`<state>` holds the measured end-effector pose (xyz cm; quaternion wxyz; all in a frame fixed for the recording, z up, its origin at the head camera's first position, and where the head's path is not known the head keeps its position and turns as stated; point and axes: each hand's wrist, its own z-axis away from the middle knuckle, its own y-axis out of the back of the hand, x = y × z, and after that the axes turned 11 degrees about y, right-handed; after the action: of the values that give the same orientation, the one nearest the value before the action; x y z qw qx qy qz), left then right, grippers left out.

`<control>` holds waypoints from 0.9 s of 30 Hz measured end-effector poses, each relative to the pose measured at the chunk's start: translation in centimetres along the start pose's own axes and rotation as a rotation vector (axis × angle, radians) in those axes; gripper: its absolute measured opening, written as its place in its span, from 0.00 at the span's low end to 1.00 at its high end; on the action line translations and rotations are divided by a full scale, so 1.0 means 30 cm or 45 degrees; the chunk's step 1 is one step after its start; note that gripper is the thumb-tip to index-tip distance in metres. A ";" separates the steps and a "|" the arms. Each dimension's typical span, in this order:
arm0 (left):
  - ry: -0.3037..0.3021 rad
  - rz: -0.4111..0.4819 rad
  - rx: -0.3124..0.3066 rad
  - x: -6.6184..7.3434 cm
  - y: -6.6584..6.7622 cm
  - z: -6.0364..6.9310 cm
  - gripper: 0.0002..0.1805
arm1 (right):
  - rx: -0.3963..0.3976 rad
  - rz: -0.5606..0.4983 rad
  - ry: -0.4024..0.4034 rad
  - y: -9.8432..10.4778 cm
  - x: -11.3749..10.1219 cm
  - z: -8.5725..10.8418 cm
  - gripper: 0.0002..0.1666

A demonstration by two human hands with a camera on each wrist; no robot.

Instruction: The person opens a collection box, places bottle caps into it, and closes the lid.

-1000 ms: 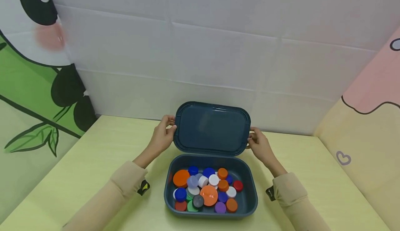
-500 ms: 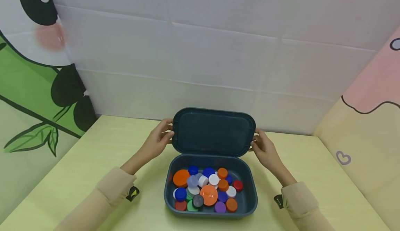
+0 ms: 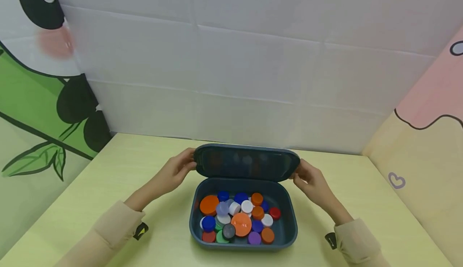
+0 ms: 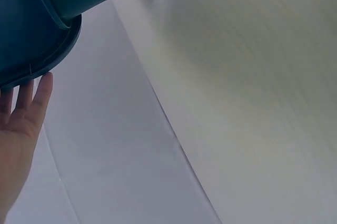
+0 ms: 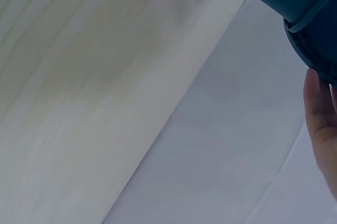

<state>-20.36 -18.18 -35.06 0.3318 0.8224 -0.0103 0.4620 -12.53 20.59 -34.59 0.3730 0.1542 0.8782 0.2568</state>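
Observation:
A dark blue lid [image 3: 246, 162] stands tilted up at the back rim of a dark blue box [image 3: 243, 247], its inner face toward me. My left hand [image 3: 176, 171] grips the lid's left end, and my right hand [image 3: 315, 183] grips the right end. Fingers lie along the lid's rim [image 4: 63, 55] in the left wrist view. On the right side, fingertips touch the rim [image 5: 301, 50] too; the thumbs are hidden in both wrist views. Several plastic bottle caps lie loose in the box, among them a large orange cap [image 3: 241, 224], a black cap [image 3: 228, 231] and a red cap [image 3: 275, 213].
The box rests on a pale yellow tabletop [image 3: 152, 227]. Behind the table's back edge rises a white sheeted wall [image 3: 246, 74]. Painted panels flank it: a green one [image 3: 29, 94] on the left, a pink and cream one [image 3: 419, 150] on the right.
Both hands have lowered the lid's top edge toward me, so it leans further over the box and looks flatter. Hands and forearms have moved down and slightly outward. The caps have stayed put.

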 end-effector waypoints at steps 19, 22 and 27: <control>-0.196 -0.501 -0.166 0.049 -0.015 0.148 0.27 | -0.219 -0.009 0.279 -0.005 -0.008 0.093 0.20; -0.259 -0.570 -0.158 0.050 -0.020 0.170 0.28 | -0.240 0.028 0.277 -0.010 -0.007 0.108 0.23; -0.407 -0.689 -0.112 0.054 -0.029 0.190 0.15 | -0.271 0.074 0.259 -0.017 -0.004 0.128 0.27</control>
<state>-14.86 -20.19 -36.29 0.4721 0.8424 0.1367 0.2210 -9.68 21.41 -37.08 0.2886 0.1125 0.8744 0.3734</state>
